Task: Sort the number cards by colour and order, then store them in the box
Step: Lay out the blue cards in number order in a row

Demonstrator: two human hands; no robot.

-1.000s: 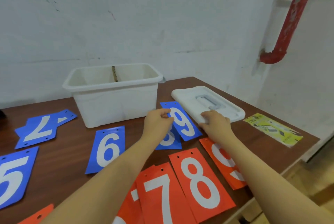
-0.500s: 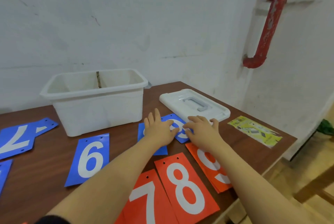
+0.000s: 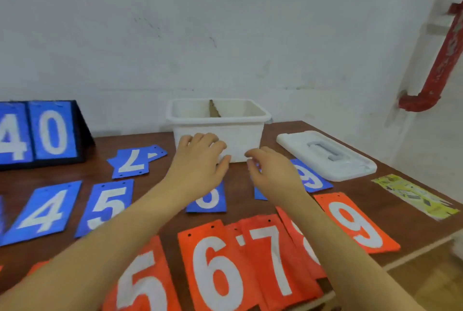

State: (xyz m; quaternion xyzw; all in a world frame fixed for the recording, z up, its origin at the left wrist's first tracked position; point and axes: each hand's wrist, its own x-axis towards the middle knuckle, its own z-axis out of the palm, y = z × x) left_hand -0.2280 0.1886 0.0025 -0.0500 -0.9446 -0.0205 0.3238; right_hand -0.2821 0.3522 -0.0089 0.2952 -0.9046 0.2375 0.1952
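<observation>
Brown wooden desk [image 3: 390, 200] stands against a scuffed white wall; red pipe [image 3: 441, 60] runs down at right. Both hands hover in front of the box [image 3: 218, 120], grip loose, holding nothing: left hand [image 3: 200, 162] over the blue 6 [image 3: 208, 201], fingers relaxed; right hand [image 3: 273, 172] with fingers lightly curled, beside the blue 9 [image 3: 312, 177]. Box is white, open, with a divider inside; its lid [image 3: 325, 155] lies to the right. Blue cards 4 [image 3: 42, 213], 5 [image 3: 105, 205] and 7 [image 3: 132, 162] lie left; orange cards 5 to 9 [image 3: 218, 268] form the near row, partly overlapping.
</observation>
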